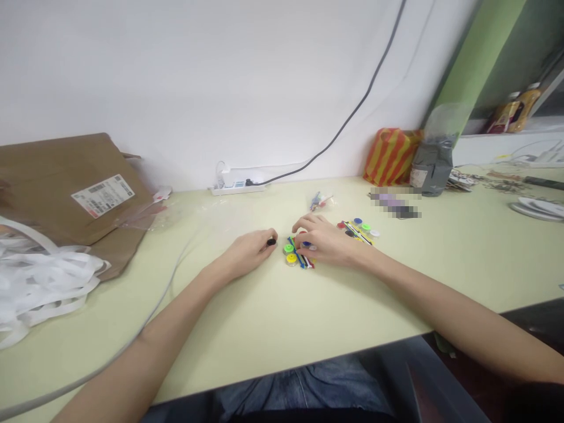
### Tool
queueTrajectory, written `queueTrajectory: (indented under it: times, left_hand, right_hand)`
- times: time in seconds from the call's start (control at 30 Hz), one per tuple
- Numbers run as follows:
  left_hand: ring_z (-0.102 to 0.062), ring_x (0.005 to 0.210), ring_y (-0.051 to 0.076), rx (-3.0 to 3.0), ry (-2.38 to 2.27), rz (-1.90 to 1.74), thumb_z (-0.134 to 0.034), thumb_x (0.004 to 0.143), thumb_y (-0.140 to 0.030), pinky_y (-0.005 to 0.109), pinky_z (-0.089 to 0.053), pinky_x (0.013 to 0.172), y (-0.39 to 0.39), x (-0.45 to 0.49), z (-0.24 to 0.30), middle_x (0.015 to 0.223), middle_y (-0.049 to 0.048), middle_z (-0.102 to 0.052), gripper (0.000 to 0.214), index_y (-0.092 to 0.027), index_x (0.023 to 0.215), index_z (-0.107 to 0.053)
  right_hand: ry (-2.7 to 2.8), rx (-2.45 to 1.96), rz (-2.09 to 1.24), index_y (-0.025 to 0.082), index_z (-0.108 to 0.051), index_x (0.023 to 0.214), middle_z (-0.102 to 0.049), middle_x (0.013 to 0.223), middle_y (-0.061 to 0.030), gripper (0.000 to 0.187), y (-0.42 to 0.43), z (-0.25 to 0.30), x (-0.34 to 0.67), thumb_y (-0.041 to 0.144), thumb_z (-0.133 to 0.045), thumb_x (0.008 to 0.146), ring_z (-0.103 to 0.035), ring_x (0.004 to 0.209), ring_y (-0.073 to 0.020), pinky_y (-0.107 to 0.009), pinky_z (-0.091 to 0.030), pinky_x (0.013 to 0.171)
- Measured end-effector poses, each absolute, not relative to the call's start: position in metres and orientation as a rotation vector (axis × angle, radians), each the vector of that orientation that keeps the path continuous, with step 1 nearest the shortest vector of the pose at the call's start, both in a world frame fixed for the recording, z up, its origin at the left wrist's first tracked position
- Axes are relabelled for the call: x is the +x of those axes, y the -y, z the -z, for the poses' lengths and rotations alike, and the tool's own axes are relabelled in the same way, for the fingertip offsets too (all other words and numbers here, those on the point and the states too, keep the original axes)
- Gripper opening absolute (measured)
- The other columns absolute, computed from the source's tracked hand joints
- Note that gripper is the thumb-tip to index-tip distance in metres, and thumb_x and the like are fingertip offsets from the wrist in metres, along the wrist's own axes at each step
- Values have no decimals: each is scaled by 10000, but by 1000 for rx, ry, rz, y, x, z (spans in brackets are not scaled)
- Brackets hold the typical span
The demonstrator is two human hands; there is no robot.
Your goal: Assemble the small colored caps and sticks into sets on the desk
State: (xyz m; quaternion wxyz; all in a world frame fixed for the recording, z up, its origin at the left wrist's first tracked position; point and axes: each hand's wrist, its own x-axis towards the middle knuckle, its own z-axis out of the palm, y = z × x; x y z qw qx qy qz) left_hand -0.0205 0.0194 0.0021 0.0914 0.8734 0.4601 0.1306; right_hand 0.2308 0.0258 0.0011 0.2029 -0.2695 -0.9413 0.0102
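Observation:
My left hand point(251, 252) is closed, its thumb and fingertips pinching a small black round disc-like piece point(271, 241) just above the table. Facing it, my right hand point(324, 239) curves over a small cluster of coloured pieces, its thumb and fingers apart. In that cluster I see a green round piece point(288, 249), a yellow round piece point(291, 259) and a blue arrow-shaped strip point(299, 257). Red, blue and white bits show beneath my right fingers, partly hidden. Behind the right wrist lies a second cluster of coloured discs and strips point(359, 229).
A brown paper parcel point(57, 182) and white strips point(44, 282) take up the left side. A grey cable point(170, 276) crosses under my left forearm. At the wall are a power strip point(238, 184), a striped bag point(390, 155) and a grey pouch point(432, 167).

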Motion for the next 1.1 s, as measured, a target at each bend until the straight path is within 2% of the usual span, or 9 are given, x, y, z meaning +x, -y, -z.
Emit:
queueTrajectory:
  times: [0.2,0.47,0.73,0.87,1.0,1.1]
  left_hand:
    - [-577,698,193,2601,-1380,-359,-413,964,-395,290,-383,623,-17,-19,-6,801,19,-640,246,-233,1045,-580]
    - [-582,704,194,2629,-1399,-330,-394,974,-351,294,-380,630,-17,-18,-5,822,19,-645,219,-237,1057,-560]
    - [-595,763,173,2595,-1581,-838,-475,910,-285,294,-410,689,-20,-20,-4,927,9,-642,158,-241,1061,-480]
    - [-588,730,154,2567,-1595,-883,-510,880,-287,283,-411,680,-18,-17,-5,905,-5,-636,163,-240,1034,-478]
    - [-595,726,157,2562,-1525,-820,-494,901,-320,274,-422,672,-15,-14,-5,863,-13,-634,278,-246,1168,-471]
    - [-611,742,159,2582,-1479,-743,-468,927,-339,280,-434,698,-13,-11,-3,876,-13,-657,344,-267,1262,-489]
  right_hand:
    - [2621,-797,-23,190,-705,813,-627,1164,-109,87,-27,2,230,218,-653,878,-498,1149,-282,-465,-401,974]
    - [2611,-798,-23,180,-689,822,-633,1132,-102,83,-26,4,228,182,-632,883,-508,1123,-268,-446,-401,959]
    - [2488,-797,-147,185,-690,833,-639,1127,-99,89,-23,-6,228,198,-630,898,-508,1090,-254,-418,-415,941]
    - [2439,-742,-225,183,-692,850,-638,1115,-104,79,-23,-8,229,206,-636,899,-529,1056,-245,-415,-421,947]
    - [2320,-733,-381,186,-691,854,-645,1110,-97,90,-23,-13,229,233,-634,906,-563,1057,-231,-408,-429,963]
    - [2167,-727,-640,181,-683,832,-658,1099,-85,103,-22,-18,228,258,-644,889,-592,1062,-214,-398,-441,971]
